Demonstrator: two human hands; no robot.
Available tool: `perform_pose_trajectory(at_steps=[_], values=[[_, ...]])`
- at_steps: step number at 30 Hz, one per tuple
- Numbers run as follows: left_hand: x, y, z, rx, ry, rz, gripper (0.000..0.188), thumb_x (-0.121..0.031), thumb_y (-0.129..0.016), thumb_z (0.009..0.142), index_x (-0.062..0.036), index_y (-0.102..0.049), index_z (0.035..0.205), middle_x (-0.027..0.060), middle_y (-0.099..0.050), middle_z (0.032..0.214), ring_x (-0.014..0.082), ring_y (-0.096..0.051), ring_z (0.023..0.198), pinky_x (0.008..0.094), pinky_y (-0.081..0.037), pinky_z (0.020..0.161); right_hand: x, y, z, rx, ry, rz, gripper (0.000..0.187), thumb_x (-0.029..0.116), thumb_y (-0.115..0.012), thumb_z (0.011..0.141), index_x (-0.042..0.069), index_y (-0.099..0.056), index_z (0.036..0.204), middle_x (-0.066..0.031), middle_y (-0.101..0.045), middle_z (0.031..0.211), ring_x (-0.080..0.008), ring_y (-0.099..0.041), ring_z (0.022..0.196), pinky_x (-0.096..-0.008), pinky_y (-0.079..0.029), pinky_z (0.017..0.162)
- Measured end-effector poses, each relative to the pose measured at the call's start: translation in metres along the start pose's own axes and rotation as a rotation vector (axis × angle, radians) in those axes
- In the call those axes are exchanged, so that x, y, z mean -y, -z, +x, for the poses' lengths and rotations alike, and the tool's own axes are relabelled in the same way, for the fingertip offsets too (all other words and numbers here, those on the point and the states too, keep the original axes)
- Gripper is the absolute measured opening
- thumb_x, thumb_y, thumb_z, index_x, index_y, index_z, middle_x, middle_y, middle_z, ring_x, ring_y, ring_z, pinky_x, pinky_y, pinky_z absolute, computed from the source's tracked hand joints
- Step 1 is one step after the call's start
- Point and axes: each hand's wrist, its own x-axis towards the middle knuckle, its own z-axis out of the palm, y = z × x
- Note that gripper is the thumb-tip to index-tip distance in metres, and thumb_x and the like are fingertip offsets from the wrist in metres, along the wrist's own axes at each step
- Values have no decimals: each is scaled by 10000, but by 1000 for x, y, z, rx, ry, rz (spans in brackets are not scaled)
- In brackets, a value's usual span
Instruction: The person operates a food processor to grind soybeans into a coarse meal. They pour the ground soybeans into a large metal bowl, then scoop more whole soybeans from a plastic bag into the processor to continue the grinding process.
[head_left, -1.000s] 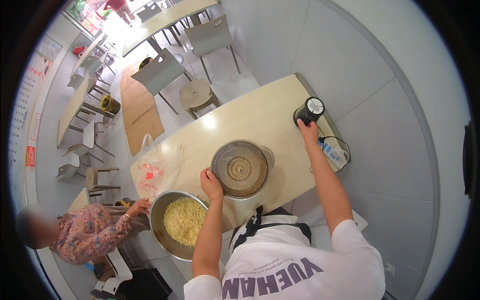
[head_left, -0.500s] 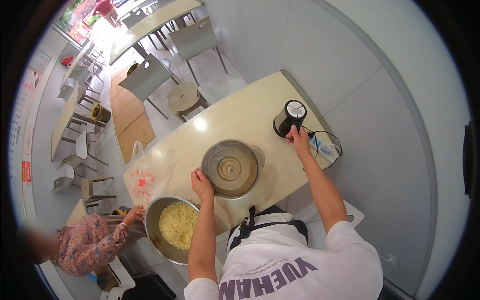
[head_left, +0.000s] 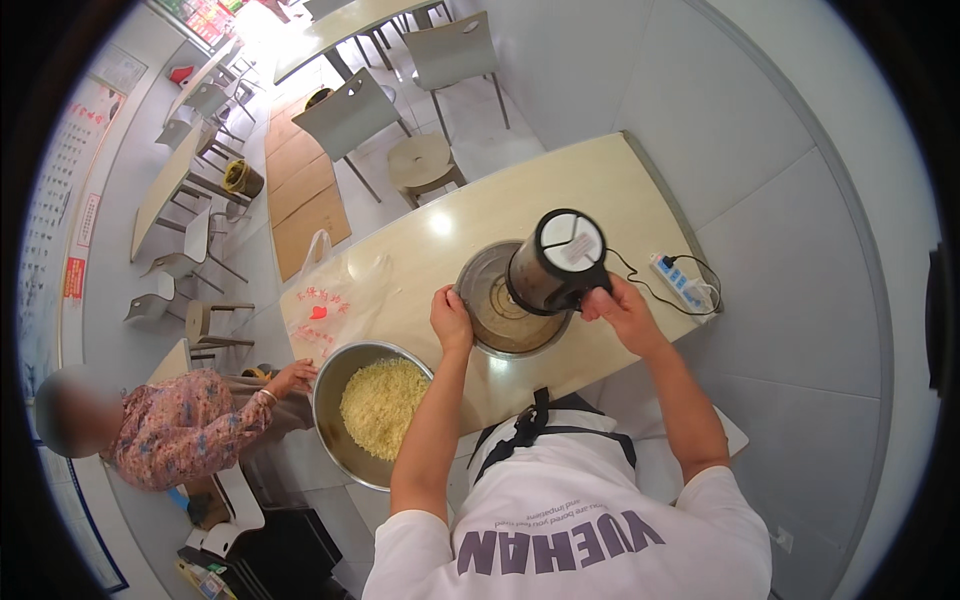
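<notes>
My right hand [head_left: 622, 315] is wrapped around the handle of a black-and-silver corded motor unit [head_left: 560, 262] with a white disc on its end. The unit hangs tilted over the right part of a round, see-through chopper bowl [head_left: 492, 322], so part of the bowl is hidden. Whether the two touch, I cannot tell. With my left hand [head_left: 452, 320] I grip the bowl's left rim. Left of my left forearm, a large steel bowl [head_left: 328, 428] holds finely chopped pale-yellow food [head_left: 382, 405].
Another person's hand [head_left: 295, 378] touches the steel bowl's rim. A plastic bag [head_left: 335, 300] lies on the cream table [head_left: 560, 180]. A white-and-blue power strip [head_left: 685, 285] with a black cord sits at the right edge. Beyond are a stool [head_left: 420, 160] and chairs [head_left: 350, 112].
My right hand has lifted the motor unit off the right side of the table and carried it left over the chopper bowl. My left hand stays at the bowl's rim.
</notes>
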Motion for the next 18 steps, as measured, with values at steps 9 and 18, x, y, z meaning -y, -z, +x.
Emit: perform_pose_trajectory(at_steps=[9, 18], values=[[9, 2, 4, 77, -51, 0, 208, -161, -504, 997, -17, -642, 1057, 191, -668, 987, 352, -637, 914, 418, -502, 834, -22, -14, 30, 157, -49, -219, 399, 430, -551, 1009, 45, -569, 904, 28, -512, 711, -71, -461, 666, -246, -402, 596], [12, 3, 7, 105, -70, 2, 203, -152, -507, 993, -7, -639, 1045, 194, -657, 992, 364, -622, 936, 431, -494, 847, 0, -1, 67, 343, -154, -329, 475, 483, -567, 985, 38, -577, 817, 21, -514, 698, -81, -475, 652, -255, -418, 587]])
